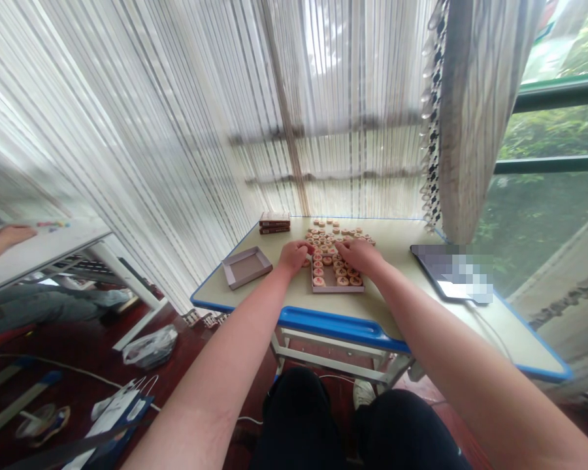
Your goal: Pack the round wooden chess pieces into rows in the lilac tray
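A shallow open box [338, 289] stands on the desk with rows of round wooden Chinese chess pieces inside. Red-marked pieces [318, 273] line its left side, and dark-marked pieces [342, 281] fill part of its right. My left hand [294, 255] is at the box's far left corner, its fingers pinched at a red-marked piece. Over the far right part of the box, my right hand [359, 252] has its fingers bent down among the pieces; what they hold is hidden. Beyond both hands lies a loose heap of pieces [329, 239].
An empty box lid [246, 267] lies left of my left arm. Stacked small boxes [275, 222] stand at the back left. A tablet-like device [445, 274] with a cable rests at the right. Another person's hand [17, 234] is on a separate table. Curtains [353, 130] hang behind the desk.
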Motion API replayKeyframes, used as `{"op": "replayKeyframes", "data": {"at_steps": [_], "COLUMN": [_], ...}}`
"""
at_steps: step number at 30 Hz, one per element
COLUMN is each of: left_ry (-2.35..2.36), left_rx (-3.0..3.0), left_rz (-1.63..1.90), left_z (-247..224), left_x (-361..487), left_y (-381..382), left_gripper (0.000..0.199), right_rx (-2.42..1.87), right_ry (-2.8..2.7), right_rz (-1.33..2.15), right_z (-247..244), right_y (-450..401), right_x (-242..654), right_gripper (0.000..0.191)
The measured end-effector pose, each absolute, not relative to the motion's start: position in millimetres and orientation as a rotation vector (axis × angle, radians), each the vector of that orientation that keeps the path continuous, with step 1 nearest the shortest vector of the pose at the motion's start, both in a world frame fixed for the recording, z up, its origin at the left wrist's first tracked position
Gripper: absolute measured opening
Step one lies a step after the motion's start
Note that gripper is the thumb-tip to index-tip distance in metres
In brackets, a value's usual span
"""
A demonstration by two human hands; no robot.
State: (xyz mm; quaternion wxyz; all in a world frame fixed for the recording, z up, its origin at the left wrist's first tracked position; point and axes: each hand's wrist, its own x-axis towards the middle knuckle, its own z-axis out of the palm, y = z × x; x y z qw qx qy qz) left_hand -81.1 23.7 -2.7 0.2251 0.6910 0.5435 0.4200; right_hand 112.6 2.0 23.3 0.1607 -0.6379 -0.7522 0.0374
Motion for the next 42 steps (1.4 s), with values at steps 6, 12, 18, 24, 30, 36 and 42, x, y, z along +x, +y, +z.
{"op": "replayKeyframes", "data": {"at_steps": [6, 12, 18, 24, 30, 36, 42], "left_ry": [1.456, 1.44, 1.468, 1.525, 1.537, 1.499, 1.494], "left_rx": [1.883, 1.886, 1.913, 1.943, 1.918, 1.899, 1.927], "left_rz": [1.167, 1.154, 1.182, 1.071, 0.986, 1.007, 0.946], "left_z": [-6, -8, -9, -15, -15, -14, -17], "left_x": [-81, -81, -84, -85, -84, -82, -83], "left_y": [26, 29, 33, 39, 38, 36, 36], "left_gripper": [0.033, 0.033, 0.036, 0.042, 0.038, 0.037, 0.036], "right_rx": [-1.835, -1.822, -1.786, -2.014, -1.973, -1.935, -1.978], "right_ry": [-2.136, -2.147, -2.082, -1.759, -1.613, -1.519, -1.575], "right_rz": [0.164, 0.171, 0.131, -0.002, 0.258, 0.262, 0.237], "right_z": [25, 23, 19, 11, 3, 5, 3], "right_y": [2, 4, 11, 22, 32, 32, 34], "right_x": [115, 115, 120, 142, 156, 161, 164], "right_gripper": [0.056, 0.055, 0.048, 0.034, 0.032, 0.03, 0.033]}}
